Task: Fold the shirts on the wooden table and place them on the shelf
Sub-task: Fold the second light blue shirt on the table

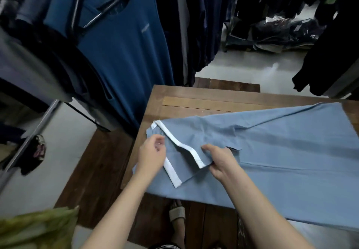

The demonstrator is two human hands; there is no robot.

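Shirt [272, 151] covers the table [194, 97]; right hand [221, 163] fingers pinch its collar, left hand [151, 153] fingers loosely curled.

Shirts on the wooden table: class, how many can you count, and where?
1. A light blue shirt with white trim lies spread across the wooden table, its collar end held by both hands. Its right side runs out of frame, so more may be hidden.

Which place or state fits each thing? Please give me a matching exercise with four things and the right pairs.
Things:
1. shirt
2. right hand
3. hanging top
4. sandal

Places or states:
a. on a hanger, left of the table
b. on the floor below the table edge
c. spread on the table
d. grip on the white-edged collar

Pairs: 1-c, 2-d, 3-a, 4-b
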